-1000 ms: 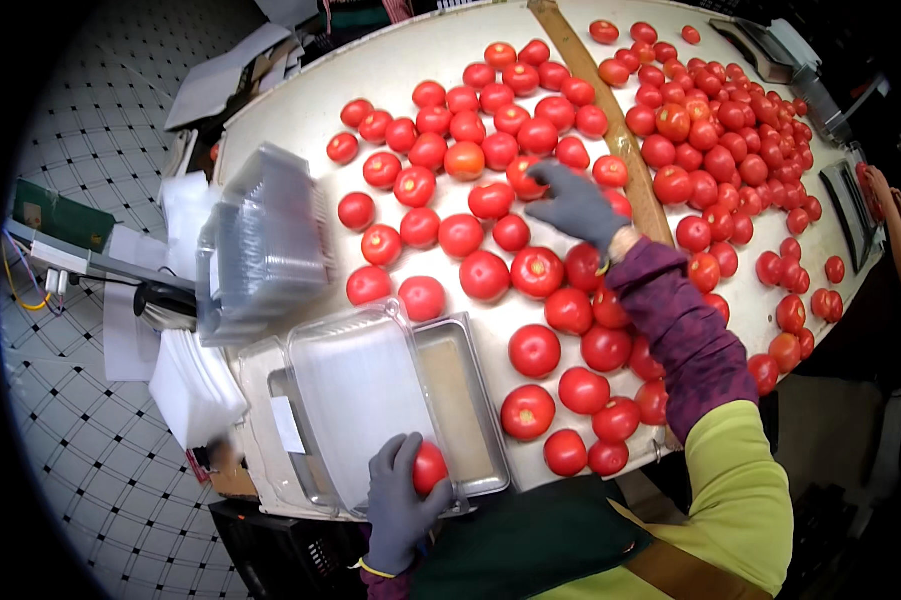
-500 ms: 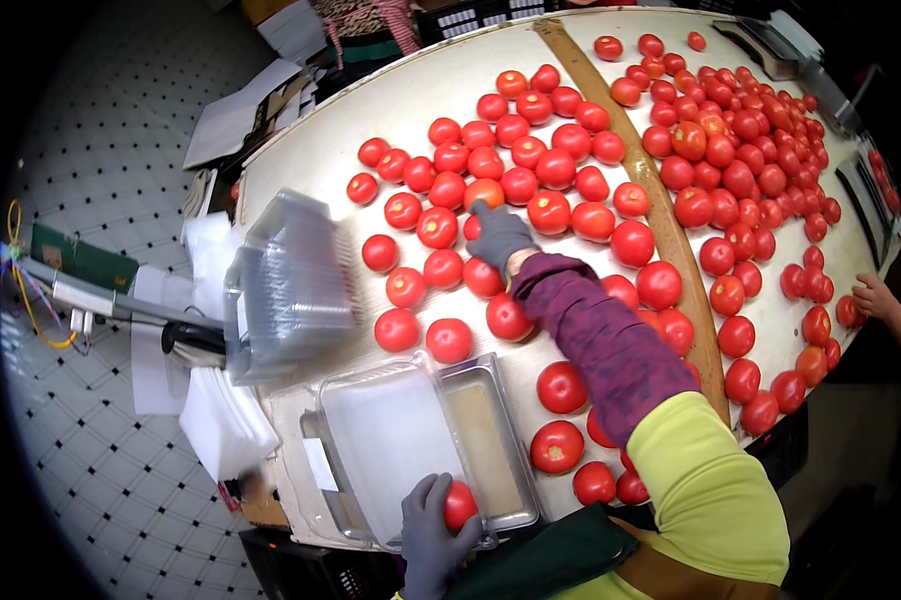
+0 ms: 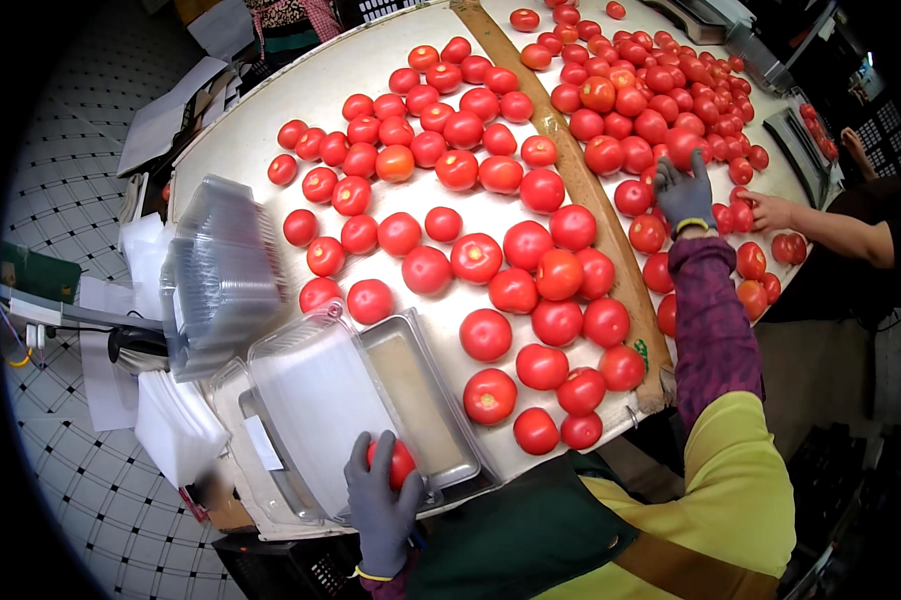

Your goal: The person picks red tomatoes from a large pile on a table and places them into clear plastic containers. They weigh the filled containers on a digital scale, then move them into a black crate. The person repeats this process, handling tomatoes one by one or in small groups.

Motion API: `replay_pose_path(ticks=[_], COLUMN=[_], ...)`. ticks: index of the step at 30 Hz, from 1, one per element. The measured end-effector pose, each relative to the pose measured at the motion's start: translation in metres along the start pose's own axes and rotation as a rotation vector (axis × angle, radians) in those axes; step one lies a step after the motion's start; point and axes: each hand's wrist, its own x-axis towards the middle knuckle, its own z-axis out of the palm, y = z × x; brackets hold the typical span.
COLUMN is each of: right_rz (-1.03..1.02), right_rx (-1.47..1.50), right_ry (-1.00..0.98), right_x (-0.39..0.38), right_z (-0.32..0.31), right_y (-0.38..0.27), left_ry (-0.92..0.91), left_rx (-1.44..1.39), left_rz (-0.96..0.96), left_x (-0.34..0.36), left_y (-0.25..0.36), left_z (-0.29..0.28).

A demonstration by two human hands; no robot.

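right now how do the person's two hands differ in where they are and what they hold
The left hand is drawn in close to the body over the clear plastic container, while the right hand is stretched far out across the wooden divider. The left hand grips a red tomato; the right hand's fingers are spread over loose tomatoes, clasping none that shows. Both wear grey gloves.

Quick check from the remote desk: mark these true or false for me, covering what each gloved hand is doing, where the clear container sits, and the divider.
1. The left hand holds a red tomato. True.
2. The right hand rests on the metal tray. False: it reaches over the red tomatoes beyond the wooden divider strip.
3. The open clear plastic clamshell container lies beside the tray. True.
4. The stack of clear containers lies right of the divider. False: it lies at the table's left edge.
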Motion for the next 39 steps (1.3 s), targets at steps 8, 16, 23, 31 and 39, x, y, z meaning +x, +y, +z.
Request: replay_pose_path(ticks=[8,16,23,31,39], right_rz=[-0.659,0.587,0.781,0.105,0.144], right_rx=[-1.997,-0.666,-0.734,-0.898,-1.018], right_ry=[-0.748,-0.440,-1.211,-0.359,-0.381], right_x=[-0.166,-0.224,-0.318,-0.248,-0.254], right_z=[0.015,0.054,0.063,-0.003,-0.007], right_y=[0.097,0.084,0.102,0.039,0.044], left_ry=[0.005,0.333,0.246,0.363,-0.010], left_rx=[0.027,0.029,0.033,0.411,0.550], left_rz=[0.051,0.341,0.564,0.148,0.122], left_x=[-0.007,-0.007,-0.003,-0.022,-0.013], left_y=[0.003,0.040,0.046,-0.034,-0.033], left_z=[-0.002,0.005,-0.008,-0.049,-0.040])
